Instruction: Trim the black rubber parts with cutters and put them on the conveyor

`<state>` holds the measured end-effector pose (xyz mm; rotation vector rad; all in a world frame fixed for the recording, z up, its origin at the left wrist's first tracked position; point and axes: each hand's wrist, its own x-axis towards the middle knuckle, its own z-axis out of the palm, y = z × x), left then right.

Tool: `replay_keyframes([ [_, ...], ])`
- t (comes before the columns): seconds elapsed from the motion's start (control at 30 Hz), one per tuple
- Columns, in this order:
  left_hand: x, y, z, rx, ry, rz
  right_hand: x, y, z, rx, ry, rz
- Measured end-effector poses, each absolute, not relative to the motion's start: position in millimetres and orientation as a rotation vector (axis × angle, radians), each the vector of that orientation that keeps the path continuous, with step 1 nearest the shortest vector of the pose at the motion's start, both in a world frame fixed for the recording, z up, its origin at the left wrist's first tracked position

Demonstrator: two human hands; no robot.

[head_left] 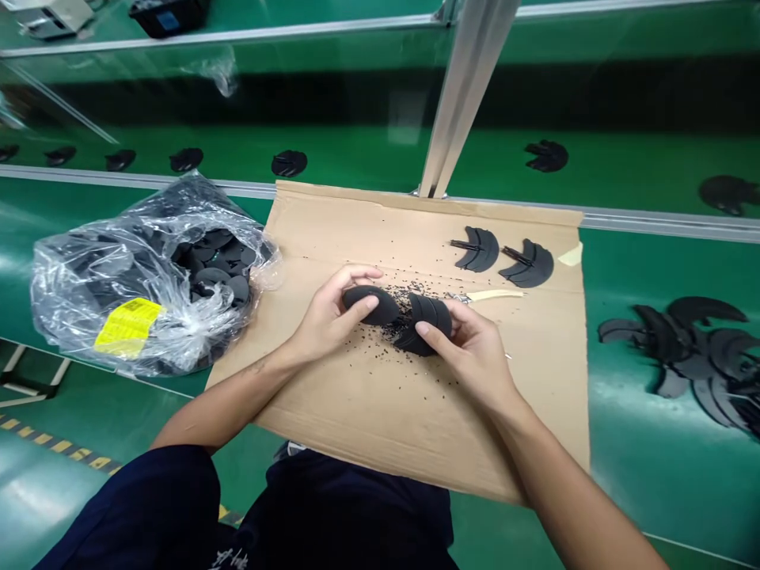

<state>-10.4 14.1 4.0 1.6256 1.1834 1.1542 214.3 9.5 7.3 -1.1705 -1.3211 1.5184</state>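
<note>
Green workbench [653, 261] is stretching across the whole view, with a tan cardboard sheet [368, 427] lying on it in the middle of the frame, and a metal post [469, 87] is rising just behind the sheet. Left hand [329, 317] is curled snugly around a rounded black pad [371, 305], fingers wrapped over the top, while right hand [469, 356] is pinching a bunch of curved black pieces [424, 324] between thumb and fingers. Both are holding their stuff right next to each other above the middle of the cardboard, and black crumbs [380, 348] are scattered all over the sheet below them. A pale-handled knife [490, 295] is lying just above the right hand, with two fan-shaped black pieces [480, 249] sitting further up the sheet. Over on the left, a clear plastic bag [89, 277] with a yellow label [127, 326] is holding loads of black pieces, and another messy heap [682, 348] is lying on the green at the right edge of the frame.
</note>
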Motion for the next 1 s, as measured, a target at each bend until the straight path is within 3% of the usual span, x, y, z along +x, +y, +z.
replay_keyframes([
  [0.27,4.1,7.2,-1.9,1.432,1.037,1.129,210.2,7.4,8.5,-1.208,-1.278,1.598],
  [0.57,6.7,1.9,-9.9,1.738,1.257,1.218,206.8,5.3,8.4,-1.152,-1.259,1.639],
  [0.77,10.2,3.2,-6.6,2.059,1.209,1.411,201.3,0.3,5.6,-1.166,-1.274,1.648],
  [1.0,13.5,3.8,-7.0,2.252,1.159,1.381,200.5,0.2,4.2,-1.162,-1.287,1.668],
])
